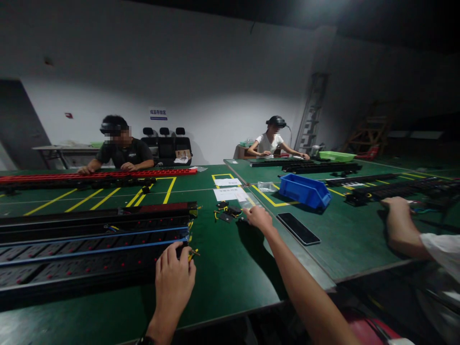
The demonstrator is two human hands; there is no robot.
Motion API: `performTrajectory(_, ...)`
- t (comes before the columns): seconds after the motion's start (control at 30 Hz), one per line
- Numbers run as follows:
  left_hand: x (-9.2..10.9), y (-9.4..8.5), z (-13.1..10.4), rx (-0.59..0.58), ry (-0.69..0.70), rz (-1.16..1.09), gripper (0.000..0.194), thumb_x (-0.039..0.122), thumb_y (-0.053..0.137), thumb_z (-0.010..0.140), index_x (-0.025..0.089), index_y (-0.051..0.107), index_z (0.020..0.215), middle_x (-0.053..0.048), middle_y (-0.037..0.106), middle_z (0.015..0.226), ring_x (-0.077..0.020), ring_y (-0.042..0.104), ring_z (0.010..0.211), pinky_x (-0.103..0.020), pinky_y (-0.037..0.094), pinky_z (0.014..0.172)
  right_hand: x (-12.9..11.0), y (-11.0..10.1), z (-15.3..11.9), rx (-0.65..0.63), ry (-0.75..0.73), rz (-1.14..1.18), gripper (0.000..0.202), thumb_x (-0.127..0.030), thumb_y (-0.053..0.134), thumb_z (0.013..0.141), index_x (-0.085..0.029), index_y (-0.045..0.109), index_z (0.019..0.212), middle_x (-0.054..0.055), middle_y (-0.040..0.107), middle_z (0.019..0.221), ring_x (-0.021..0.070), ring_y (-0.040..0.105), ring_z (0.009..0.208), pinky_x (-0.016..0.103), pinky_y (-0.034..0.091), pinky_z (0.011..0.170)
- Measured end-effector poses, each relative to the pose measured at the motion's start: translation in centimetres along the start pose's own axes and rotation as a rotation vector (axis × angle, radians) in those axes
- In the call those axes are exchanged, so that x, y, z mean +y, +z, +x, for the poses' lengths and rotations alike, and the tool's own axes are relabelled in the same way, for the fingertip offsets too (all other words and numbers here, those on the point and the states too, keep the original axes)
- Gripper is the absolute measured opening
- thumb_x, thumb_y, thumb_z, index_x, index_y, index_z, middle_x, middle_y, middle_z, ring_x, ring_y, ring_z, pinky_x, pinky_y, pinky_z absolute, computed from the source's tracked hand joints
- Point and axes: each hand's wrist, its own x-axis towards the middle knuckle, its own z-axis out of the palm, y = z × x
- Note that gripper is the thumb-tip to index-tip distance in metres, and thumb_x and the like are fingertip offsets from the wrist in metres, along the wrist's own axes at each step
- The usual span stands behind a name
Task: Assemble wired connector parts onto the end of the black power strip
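My left hand (175, 275) is closed at the right end of a long black strip (118, 258) with red-dotted sockets. Its fingers hold a small black end piece (184, 250), partly hidden, from which yellow wires stick out. My right hand (259, 218) reaches over the middle of the table, thumb and forefinger apart, beside a loose heap of small black parts (226, 216) with yellow wires. Nothing shows in its grasp. More long black strips (143, 211) lie behind the one at my left hand, and blue edging runs along them.
A smartphone (298, 228) and a blue bin (304, 191) are right of my right hand. Paper sheets (230, 193) lie behind the heap. A co-worker's arm (402, 225) reaches in from the right. Two people sit across the green table, near a red rail (108, 175) and a green tray (336, 156).
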Motion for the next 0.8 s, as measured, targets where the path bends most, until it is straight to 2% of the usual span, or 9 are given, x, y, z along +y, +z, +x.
performTrajectory(0.1,0.01,0.04,0.00,0.002,0.006,-0.002,0.028,0.018,0.054,0.092,0.021,0.073,0.112,-0.013,0.063,0.125,-0.0299,0.057,0.117,-0.047,0.047,0.099,0.10,0.05,0.09,-0.078,0.031,0.021,0.051,-0.054,0.051,0.097,-0.017,0.075,0.072,0.015,0.075,0.083,0.0285,0.069,0.086,0.034,0.047,0.075)
performTrajectory(0.2,0.04,-0.04,0.03,0.000,0.004,-0.001,0.028,0.019,0.054,0.092,0.021,0.073,0.111,-0.012,0.063,0.125,-0.0295,0.057,0.117,-0.047,0.046,0.100,0.06,0.11,0.10,-0.093,0.011,0.015,0.051,-0.055,0.056,0.095,-0.019,0.070,0.062,0.013,0.074,0.079,0.0265,0.069,0.081,0.034,0.047,0.073)
performTrajectory(0.43,0.03,-0.13,-0.06,0.002,0.010,-0.004,0.028,0.019,0.054,0.092,0.021,0.074,0.110,-0.013,0.062,0.126,-0.0304,0.057,0.117,-0.047,0.047,0.100,0.10,0.39,0.03,-0.094,-0.006,0.010,0.050,-0.059,0.059,0.092,-0.019,0.069,0.064,0.012,0.072,0.076,0.0249,0.069,0.078,0.032,0.045,0.070)
performTrajectory(0.8,0.12,-0.12,-0.03,-0.010,0.000,-0.009,0.027,0.019,0.055,0.091,0.023,0.074,0.109,-0.012,0.062,0.126,-0.0296,0.057,0.116,-0.047,0.047,0.100,0.33,0.76,0.63,-0.167,-0.058,0.030,0.051,-0.060,0.059,0.091,-0.018,0.068,0.064,0.010,0.072,0.074,0.0231,0.066,0.075,0.033,0.041,0.066)
